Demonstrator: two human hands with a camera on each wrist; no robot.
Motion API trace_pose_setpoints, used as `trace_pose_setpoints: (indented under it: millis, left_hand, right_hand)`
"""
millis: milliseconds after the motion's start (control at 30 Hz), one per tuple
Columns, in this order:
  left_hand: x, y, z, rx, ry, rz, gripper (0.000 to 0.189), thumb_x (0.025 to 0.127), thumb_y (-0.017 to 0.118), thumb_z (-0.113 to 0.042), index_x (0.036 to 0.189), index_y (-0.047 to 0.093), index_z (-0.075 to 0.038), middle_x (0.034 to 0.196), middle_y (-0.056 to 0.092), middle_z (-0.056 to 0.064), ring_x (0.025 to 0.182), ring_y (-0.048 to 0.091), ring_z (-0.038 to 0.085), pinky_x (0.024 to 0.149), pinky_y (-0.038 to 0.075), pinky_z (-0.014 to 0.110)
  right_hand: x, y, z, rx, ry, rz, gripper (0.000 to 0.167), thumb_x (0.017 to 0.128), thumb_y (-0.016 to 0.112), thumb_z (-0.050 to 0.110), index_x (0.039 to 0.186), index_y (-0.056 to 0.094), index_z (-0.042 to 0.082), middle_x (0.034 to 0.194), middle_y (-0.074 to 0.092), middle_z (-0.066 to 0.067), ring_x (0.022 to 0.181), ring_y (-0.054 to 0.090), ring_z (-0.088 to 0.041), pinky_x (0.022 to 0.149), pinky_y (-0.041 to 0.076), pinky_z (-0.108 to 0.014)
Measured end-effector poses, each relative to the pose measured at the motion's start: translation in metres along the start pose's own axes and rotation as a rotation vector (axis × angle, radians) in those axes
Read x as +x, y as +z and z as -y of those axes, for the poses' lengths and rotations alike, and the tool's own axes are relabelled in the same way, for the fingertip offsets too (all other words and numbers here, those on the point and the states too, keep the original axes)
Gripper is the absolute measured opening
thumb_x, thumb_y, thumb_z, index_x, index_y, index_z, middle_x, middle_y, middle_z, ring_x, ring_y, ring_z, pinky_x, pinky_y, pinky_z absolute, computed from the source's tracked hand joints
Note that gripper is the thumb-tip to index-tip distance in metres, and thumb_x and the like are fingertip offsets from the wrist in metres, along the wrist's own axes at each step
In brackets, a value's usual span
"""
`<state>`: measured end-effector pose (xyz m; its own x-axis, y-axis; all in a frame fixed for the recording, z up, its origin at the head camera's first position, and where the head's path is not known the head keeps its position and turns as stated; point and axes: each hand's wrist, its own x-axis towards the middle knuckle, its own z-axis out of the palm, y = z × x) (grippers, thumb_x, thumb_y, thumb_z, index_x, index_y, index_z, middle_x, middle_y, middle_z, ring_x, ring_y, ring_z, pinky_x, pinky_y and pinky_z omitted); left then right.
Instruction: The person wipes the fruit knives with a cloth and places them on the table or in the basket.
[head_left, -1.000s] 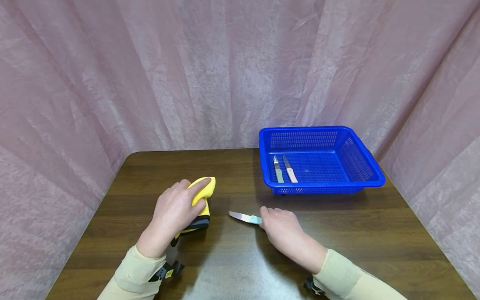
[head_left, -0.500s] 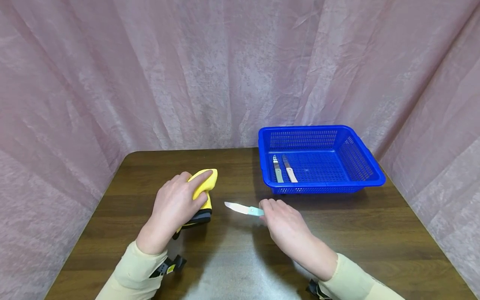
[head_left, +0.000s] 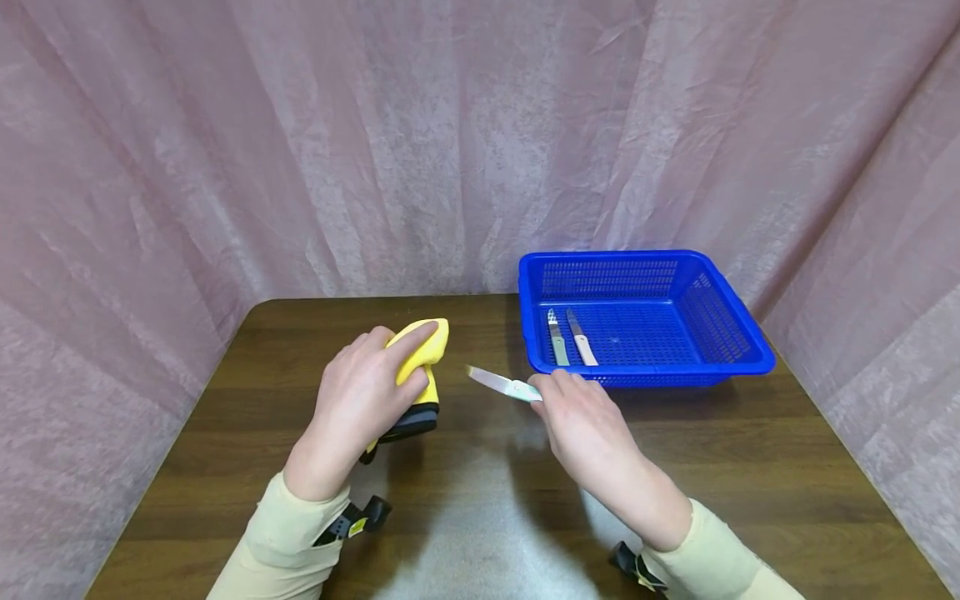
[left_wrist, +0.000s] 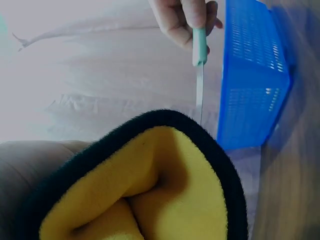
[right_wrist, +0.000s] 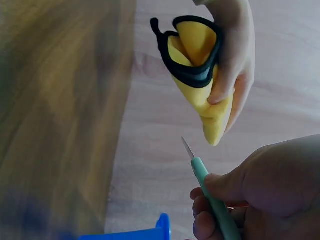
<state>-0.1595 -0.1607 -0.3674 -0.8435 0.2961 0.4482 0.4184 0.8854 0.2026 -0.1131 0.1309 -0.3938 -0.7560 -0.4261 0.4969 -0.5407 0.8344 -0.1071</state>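
My left hand [head_left: 360, 396] grips a bunched yellow cloth [head_left: 423, 358] with a black and grey edge, held above the table. In the left wrist view the folded yellow cloth [left_wrist: 190, 175] fills the foreground. My right hand [head_left: 588, 425] holds a small knife [head_left: 495, 381] by its mint-green handle, the blade pointing left toward the cloth. A gap separates the blade tip from the cloth in the head view. In the right wrist view, thumb and fingers wrap round the green handle [right_wrist: 215, 200].
A blue plastic basket [head_left: 697, 367] stands at the back right, just beyond my right hand. Inside lie a green-handled tool with a perforated blade [head_left: 557, 337] and a pink-handled knife [head_left: 581, 337]. The wooden table [head_left: 480, 517] meets a pink curtain [head_left: 375, 167] behind.
Both hands have risen away from me, the left with the cloth and the right with the knife. The right hand is now nearer the basket.
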Motion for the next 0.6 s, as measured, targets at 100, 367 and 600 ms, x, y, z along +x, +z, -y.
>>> trace_pose_setpoints:
  millis: [100,367,600]
  left_hand:
    - [0.003,-0.001,-0.003,0.0,0.005,-0.002,0.06,0.09,0.077,-0.018,0.148,0.071,-0.032,0.098,0.065,0.012,0.074,0.057,0.032,0.062,0.049,0.048]
    - [0.008,-0.002,-0.014,-0.011,0.015,0.008,0.062,0.088,0.073,-0.018,0.148,0.072,-0.033,0.1,0.065,0.011,0.076,0.057,0.031,0.064,0.05,0.048]
    - [0.013,-0.001,-0.026,-0.025,0.068,-0.023,0.06,0.088,0.074,-0.017,0.146,0.073,-0.032,0.096,0.065,0.009,0.077,0.057,0.029,0.065,0.05,0.046]
  right_hand:
    - [0.005,-0.003,-0.003,0.01,0.01,-0.006,0.023,0.097,0.082,0.005,0.116,0.071,-0.003,0.091,0.067,-0.009,0.078,0.063,-0.03,0.067,0.052,-0.044]
    - [0.021,-0.004,-0.013,0.057,0.055,0.01,0.022,0.102,0.077,0.006,0.121,0.072,-0.004,0.095,0.07,-0.013,0.083,0.067,-0.035,0.069,0.054,-0.049]
    - [0.029,-0.007,-0.015,0.101,0.096,0.017,0.022,0.103,0.076,0.007,0.123,0.074,-0.001,0.1,0.073,-0.013,0.088,0.07,-0.036,0.073,0.055,-0.052]
